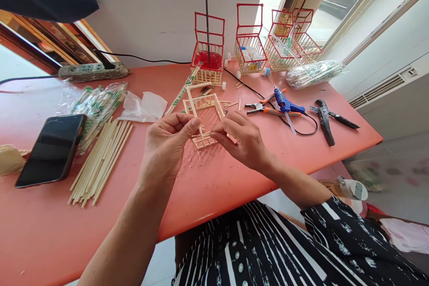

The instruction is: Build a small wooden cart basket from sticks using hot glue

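Observation:
Between my two hands is a small U-shaped frame of pale wooden sticks (pixel 192 103). My left hand (pixel 170 140) pinches one of its long sides between thumb and fingertips. At the near end of this frame, the fingers of my right hand (pixel 239 136) are closed together; the fingertips partly hide what they grip. Just behind and below stands a small open basket of wooden sticks (pixel 219 109) on the table, partly covered by my hands. Thin glue strands and bits of debris lie around it.
On the pink table (pixel 134 232) lie wooden sticks (pixel 100 161), a phone (pixel 52 149), a blue glue gun (pixel 286 102), pliers (pixel 264 109) and black-handled cutters (pixel 325 118). Red-trimmed stick carts (pixel 250 49) line the back. A power strip (pixel 94 71) sits at the back left.

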